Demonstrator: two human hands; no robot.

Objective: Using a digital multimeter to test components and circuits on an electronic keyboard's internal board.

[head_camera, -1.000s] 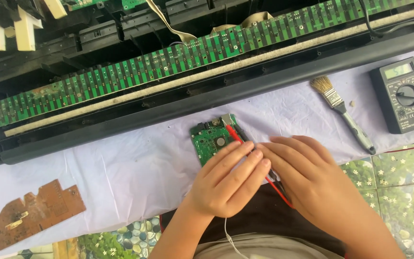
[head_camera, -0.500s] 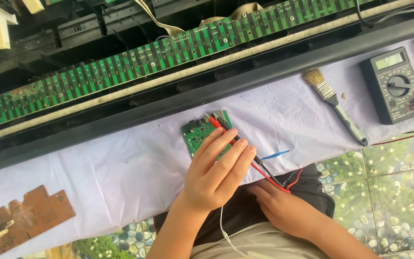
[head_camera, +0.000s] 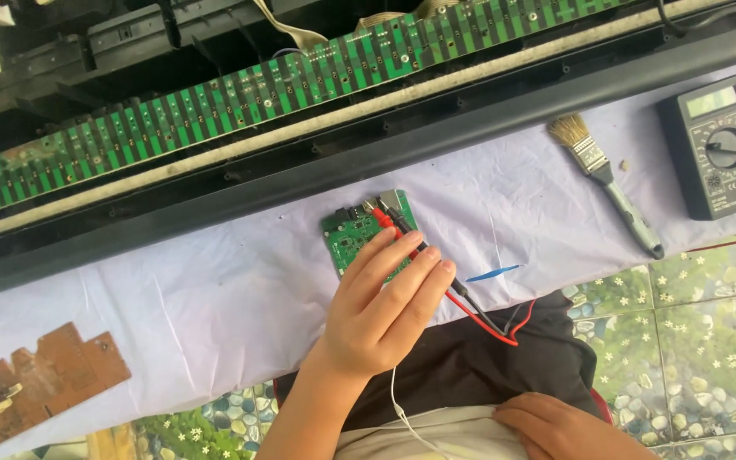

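My left hand [head_camera: 381,311] lies over a small green circuit board [head_camera: 353,243] on the white cloth. Its fingers pin a red and a black test probe [head_camera: 395,221] against the board, with the tips at the board's top edge. The probe leads [head_camera: 491,324] run down to my dark lap. My right hand [head_camera: 560,426] rests low on my lap at the edge of my white shirt, away from the board and holding nothing.
A black multimeter [head_camera: 717,149] sits at the right, with a paintbrush [head_camera: 608,183] beside it. A thin blue tool [head_camera: 494,273] lies right of the board. An opened keyboard with a long green key board [head_camera: 283,85] spans the top. A brown circuit board [head_camera: 40,392] lies at the lower left.
My right hand has let go of the probes and dropped back to my lap. My left hand stays on the green board, now holding both probes alone.
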